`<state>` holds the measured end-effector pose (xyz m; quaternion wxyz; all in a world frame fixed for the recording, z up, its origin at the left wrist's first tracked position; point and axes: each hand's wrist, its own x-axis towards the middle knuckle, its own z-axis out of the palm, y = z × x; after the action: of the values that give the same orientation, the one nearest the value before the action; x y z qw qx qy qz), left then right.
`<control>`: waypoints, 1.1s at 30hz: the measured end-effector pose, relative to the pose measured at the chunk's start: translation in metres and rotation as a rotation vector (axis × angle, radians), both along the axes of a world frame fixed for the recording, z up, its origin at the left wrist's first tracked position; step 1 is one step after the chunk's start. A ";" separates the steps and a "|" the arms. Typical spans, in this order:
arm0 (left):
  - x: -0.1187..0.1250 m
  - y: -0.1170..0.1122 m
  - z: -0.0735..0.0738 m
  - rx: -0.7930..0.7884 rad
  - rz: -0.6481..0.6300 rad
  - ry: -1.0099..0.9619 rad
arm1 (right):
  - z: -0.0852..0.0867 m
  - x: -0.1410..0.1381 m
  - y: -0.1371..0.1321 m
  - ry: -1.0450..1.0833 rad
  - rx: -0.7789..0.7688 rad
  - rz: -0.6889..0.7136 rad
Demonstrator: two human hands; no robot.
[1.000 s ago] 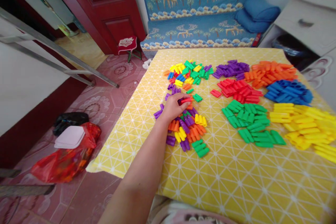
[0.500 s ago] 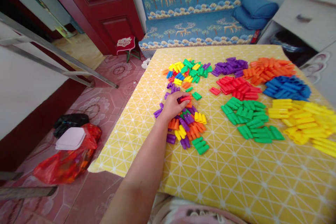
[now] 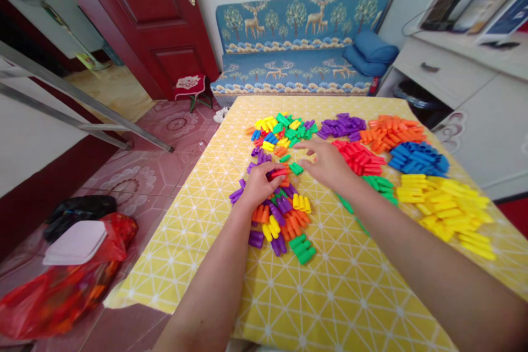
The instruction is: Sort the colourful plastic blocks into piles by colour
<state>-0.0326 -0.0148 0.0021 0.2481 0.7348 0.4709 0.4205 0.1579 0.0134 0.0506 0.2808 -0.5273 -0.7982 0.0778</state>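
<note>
My left hand [image 3: 260, 184] is over a mixed heap of plastic tube-shaped pieces [image 3: 292, 224] in purple, orange, yellow and green. Its thumb and forefinger close around a red tube-shaped piece [image 3: 280, 172]. To the right, my right hand [image 3: 328, 162] hovers with thumb and fingers apart and nothing between them. Just left of its thumb lies a loose green piece [image 3: 296, 168]. Beyond both hands is another mixed pile [image 3: 270, 135]. My right hand and forearm partly cover the red pile [image 3: 361, 158] and the green pile [image 3: 381, 190].
Sorted purple [image 3: 342, 125], orange [image 3: 394, 132], blue [image 3: 418, 158] and yellow [image 3: 447, 203] piles lie on the right of the yellow tablecloth [image 3: 198, 253]. A blue sofa [image 3: 284, 69] stands past the table. Bags [image 3: 61, 291] rest on the floor at left.
My right hand has come in from the right and reaches over the table beside the green piece. My left hand stays at the red piece; the whole view has shifted.
</note>
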 end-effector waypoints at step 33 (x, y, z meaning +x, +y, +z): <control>0.000 0.001 -0.001 -0.001 0.013 -0.012 | -0.047 0.122 -0.066 0.030 0.246 -0.470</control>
<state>-0.0323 -0.0142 0.0013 0.2485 0.7292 0.4743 0.4261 0.2797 -0.0530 0.0033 0.3649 -0.6590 -0.6529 -0.0794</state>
